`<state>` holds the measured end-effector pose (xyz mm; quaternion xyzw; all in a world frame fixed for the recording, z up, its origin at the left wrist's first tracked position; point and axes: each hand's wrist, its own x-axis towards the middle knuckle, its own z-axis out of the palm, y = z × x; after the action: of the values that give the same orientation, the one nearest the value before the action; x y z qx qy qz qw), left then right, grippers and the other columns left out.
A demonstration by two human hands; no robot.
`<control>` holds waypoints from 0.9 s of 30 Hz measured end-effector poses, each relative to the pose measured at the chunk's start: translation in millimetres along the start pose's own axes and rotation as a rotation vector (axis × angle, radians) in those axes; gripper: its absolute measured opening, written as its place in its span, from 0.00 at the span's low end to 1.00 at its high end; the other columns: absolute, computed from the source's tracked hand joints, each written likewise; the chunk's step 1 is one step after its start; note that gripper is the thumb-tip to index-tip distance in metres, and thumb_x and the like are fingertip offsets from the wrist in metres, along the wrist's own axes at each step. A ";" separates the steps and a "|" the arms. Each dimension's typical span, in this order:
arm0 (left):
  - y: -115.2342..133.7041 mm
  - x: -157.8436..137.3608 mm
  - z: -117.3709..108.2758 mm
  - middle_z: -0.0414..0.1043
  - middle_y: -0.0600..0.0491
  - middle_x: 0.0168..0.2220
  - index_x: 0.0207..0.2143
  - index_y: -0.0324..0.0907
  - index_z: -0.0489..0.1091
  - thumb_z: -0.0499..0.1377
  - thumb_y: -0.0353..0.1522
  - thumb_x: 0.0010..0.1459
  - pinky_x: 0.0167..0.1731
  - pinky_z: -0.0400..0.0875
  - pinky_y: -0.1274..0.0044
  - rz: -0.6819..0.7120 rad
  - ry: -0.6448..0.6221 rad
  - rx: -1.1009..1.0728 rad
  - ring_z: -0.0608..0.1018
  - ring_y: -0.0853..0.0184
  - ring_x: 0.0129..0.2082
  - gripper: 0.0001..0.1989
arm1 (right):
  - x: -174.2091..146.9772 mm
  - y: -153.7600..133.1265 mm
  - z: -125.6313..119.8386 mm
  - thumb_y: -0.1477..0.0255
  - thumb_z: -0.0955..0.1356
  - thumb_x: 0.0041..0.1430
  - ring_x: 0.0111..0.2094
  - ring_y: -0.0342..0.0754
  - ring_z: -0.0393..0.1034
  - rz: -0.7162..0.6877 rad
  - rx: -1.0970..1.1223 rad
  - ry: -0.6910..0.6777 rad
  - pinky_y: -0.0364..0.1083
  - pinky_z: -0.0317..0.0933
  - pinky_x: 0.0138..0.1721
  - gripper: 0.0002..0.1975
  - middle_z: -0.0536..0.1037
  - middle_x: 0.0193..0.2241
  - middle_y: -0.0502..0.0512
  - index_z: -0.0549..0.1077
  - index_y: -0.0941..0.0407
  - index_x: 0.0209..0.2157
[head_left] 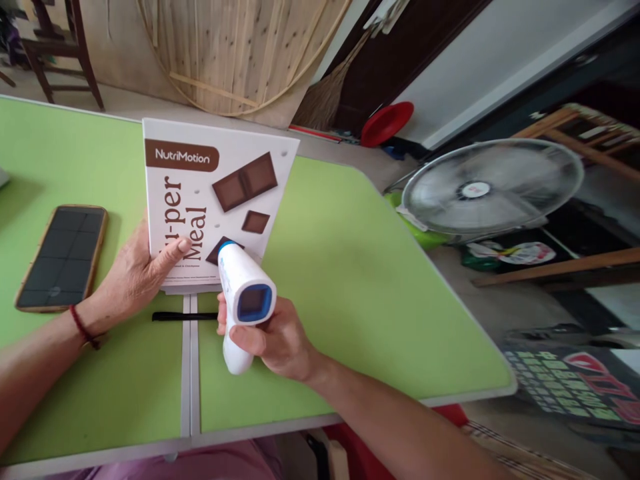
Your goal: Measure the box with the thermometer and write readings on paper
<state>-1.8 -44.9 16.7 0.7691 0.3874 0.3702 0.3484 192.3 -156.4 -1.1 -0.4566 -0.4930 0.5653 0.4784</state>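
My left hand point(140, 260) grips a white box point(235, 147) printed "NutriMotion" with chocolate squares, its thumb lying across the front face. The box stands tilted on the green table. In my right hand point(280, 340) is a white and blue infrared thermometer point(245, 293), held by its handle, with its small dark screen towards me. The thermometer's front end overlaps the lower right part of the box face; whether they touch, I cannot tell. A black pen-like stick point(167, 317) lies below the box, partly hidden behind the thermometer and my right fingers.
A phone point(63, 257) in a brown case lies left of my left hand. The green folding table point(350, 267) has a metal seam. Beyond its right edge stands a fan point(475, 190). A red basin point(387, 123), a broom point(333, 87) and a wooden chair point(60, 50) are farther off.
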 end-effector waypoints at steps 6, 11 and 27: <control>1.3 -0.6 -0.7 0.75 0.47 0.42 0.42 0.43 0.68 0.53 0.49 0.66 0.42 0.75 0.67 0.009 0.012 0.010 0.77 0.56 0.42 0.19 | -0.4 -0.1 0.1 0.56 0.75 0.47 0.25 0.43 0.64 0.017 -0.009 0.012 0.47 0.65 0.29 0.19 0.69 0.24 0.49 0.69 0.55 0.27; 1.5 0.0 -2.0 0.75 0.47 0.45 0.44 0.43 0.67 0.54 0.50 0.65 0.43 0.75 0.68 0.028 0.015 0.017 0.78 0.56 0.45 0.19 | 0.2 -2.5 1.3 0.56 0.75 0.46 0.25 0.44 0.64 0.021 -0.047 0.015 0.47 0.64 0.28 0.18 0.70 0.24 0.50 0.70 0.54 0.28; 1.8 0.4 -5.1 0.76 0.49 0.46 0.47 0.46 0.66 0.57 0.48 0.63 0.40 0.78 0.69 -0.002 -0.021 -0.055 0.79 0.56 0.44 0.18 | 1.1 -3.0 1.3 0.54 0.77 0.44 0.24 0.43 0.62 0.045 0.023 -0.010 0.47 0.63 0.27 0.22 0.66 0.22 0.48 0.68 0.54 0.26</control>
<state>-5.3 -44.2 20.7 0.7625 0.3742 0.3722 0.3741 191.1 -155.3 2.0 -0.4592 -0.4783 0.5840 0.4683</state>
